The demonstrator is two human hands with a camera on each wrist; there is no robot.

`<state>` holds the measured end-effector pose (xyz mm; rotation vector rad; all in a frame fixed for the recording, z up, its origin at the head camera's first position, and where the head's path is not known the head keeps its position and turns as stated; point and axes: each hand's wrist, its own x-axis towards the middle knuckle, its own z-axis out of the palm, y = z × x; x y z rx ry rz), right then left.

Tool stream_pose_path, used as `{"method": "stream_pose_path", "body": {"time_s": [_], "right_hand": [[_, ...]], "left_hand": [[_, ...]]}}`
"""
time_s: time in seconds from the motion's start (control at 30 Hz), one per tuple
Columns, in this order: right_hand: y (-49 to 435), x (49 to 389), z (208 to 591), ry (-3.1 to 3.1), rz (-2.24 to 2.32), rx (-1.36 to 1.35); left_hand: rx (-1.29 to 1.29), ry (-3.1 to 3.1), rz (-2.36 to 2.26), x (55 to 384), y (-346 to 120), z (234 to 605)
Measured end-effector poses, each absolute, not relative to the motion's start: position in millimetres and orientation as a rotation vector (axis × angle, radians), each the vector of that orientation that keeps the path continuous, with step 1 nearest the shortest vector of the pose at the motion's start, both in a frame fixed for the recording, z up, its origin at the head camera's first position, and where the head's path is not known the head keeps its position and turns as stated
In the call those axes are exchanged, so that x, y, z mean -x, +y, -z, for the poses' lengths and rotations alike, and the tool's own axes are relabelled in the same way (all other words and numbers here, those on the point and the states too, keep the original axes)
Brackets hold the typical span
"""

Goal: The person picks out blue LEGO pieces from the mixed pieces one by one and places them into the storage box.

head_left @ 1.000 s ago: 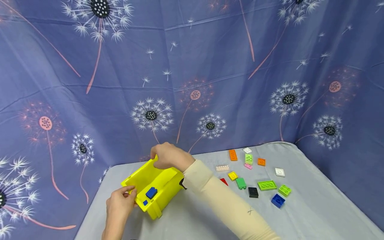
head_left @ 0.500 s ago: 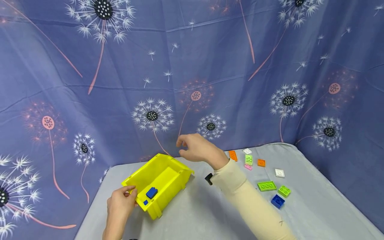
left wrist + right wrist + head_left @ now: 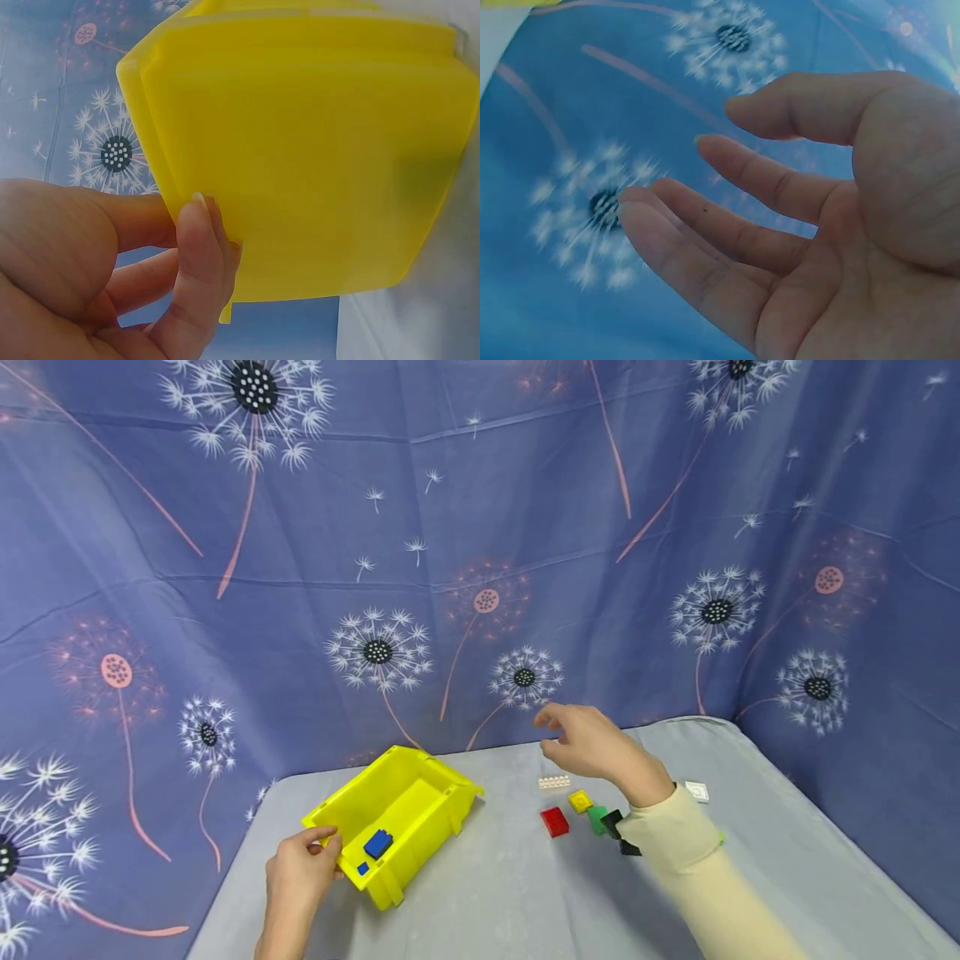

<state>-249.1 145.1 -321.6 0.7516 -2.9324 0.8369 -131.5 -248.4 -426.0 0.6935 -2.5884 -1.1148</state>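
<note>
A yellow plastic bin (image 3: 431, 839) stands on the table, left of the middle in the head view. Inside it, near its close end, are a blue toy brick (image 3: 378, 843) and a smaller blue piece (image 3: 363, 867). My left hand (image 3: 298, 875) pinches the rim at that end; the left wrist view shows thumb and fingers on either side of the bin's edge (image 3: 172, 180). My right hand (image 3: 596, 747) hovers over the back of the table, fingers loosely bent. Nothing lies between its thumb and fingers (image 3: 705, 262) in the right wrist view.
Below the right hand lie a red brick (image 3: 555, 822), a yellow one (image 3: 580, 801), a green one (image 3: 597, 819) and a pale studded brick (image 3: 554, 782). A white piece (image 3: 697, 792) is farther right. The right sleeve (image 3: 675, 835) hides other bricks. A patterned curtain (image 3: 450, 527) hangs behind.
My right hand has left the bin's far rim and moved right, over the loose bricks. The left hand keeps its pinch; the bin stays in place.
</note>
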Motion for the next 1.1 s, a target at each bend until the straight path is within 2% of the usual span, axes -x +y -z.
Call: {"method": "stream_pose_path", "body": {"time_s": [0.3,0.7,1.1], "right_hand": [[203.0,242.7,356.4,-2.996,-0.718,-0.619],[257.4,222.9,398.0,-3.099,-0.578,-0.529],[281.5,203.5,442.8,-3.195,-0.459,-0.391]], "left_hand": [[-0.711,-2.604,1.124,131.5,-247.5,426.3],[-0.66,-2.62,1.076,134.8,-248.8,423.3],[-0.671,-2.618,1.082,131.9,-248.7,423.7]]}}
